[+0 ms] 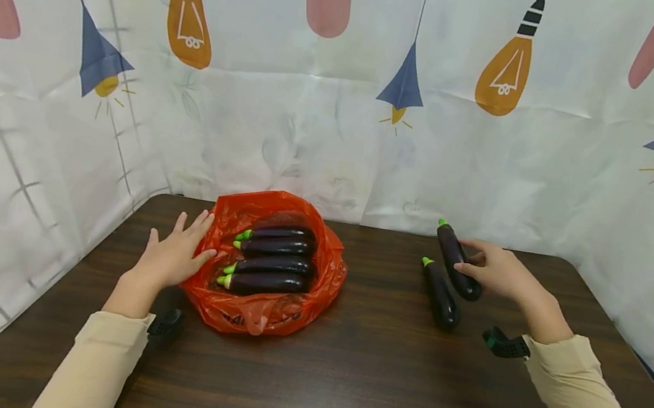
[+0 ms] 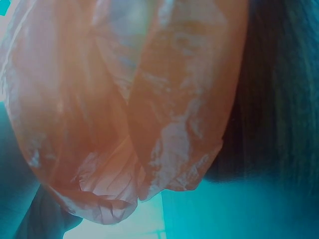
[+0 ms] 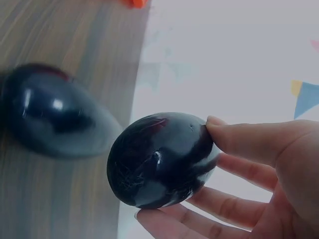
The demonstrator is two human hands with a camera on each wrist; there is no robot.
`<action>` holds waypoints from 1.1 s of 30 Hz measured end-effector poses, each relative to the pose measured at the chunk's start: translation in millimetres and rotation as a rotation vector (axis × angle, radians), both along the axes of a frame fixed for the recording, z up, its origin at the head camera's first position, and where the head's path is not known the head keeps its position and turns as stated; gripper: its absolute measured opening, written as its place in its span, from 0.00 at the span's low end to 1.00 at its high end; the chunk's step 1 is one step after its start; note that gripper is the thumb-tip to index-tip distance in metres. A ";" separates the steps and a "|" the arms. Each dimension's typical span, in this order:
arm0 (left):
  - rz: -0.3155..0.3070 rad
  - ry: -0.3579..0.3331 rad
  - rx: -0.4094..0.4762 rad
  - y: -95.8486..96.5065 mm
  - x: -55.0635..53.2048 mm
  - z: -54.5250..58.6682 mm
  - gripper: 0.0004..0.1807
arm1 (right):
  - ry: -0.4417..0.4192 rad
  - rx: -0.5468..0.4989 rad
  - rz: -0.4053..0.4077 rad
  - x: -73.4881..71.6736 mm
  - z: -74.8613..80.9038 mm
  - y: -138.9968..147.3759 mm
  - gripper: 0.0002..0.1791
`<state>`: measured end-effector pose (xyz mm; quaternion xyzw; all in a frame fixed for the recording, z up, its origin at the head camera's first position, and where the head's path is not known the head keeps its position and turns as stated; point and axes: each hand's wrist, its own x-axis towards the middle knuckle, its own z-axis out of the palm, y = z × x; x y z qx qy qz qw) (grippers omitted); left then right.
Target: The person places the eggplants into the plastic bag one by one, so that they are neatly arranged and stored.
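In the head view my right hand (image 1: 496,269) grips a dark purple eggplant (image 1: 454,256) with a green stem tip, thumb on one side and fingers on the other. The right wrist view shows the blunt end of that eggplant (image 3: 162,159) between thumb and fingers. A second eggplant (image 1: 440,297) lies on the table just left of it. My left hand (image 1: 173,257) has its fingers spread at the left edge of a red plastic bag (image 1: 325,291). Inside the bag several eggplants (image 1: 273,264) lie side by side, stems to the left. Bag plastic (image 2: 184,89) fills most of the left wrist view.
The dark wood table (image 1: 361,385) ends at the back against a white curtain (image 1: 337,147) printed with lamps and bulbs. Another stretch of this curtain closes off the left side. Black bands (image 1: 506,343) sit at both wrists.
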<state>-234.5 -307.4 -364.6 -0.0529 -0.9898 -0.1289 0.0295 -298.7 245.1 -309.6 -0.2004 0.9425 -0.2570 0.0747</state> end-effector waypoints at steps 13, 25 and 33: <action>0.002 0.002 -0.003 0.5 -0.8 0.2 0.44 | 0.042 -0.038 0.064 5.3 5.7 -35.4 0.35; -0.004 -0.003 0.002 -1.0 -3.1 -1.3 0.44 | 0.086 -0.014 0.088 10.3 11.7 -61.5 0.34; 0.003 -0.003 0.006 -2.0 -3.2 -1.8 0.44 | 0.108 0.008 0.132 16.8 16.7 -84.0 0.34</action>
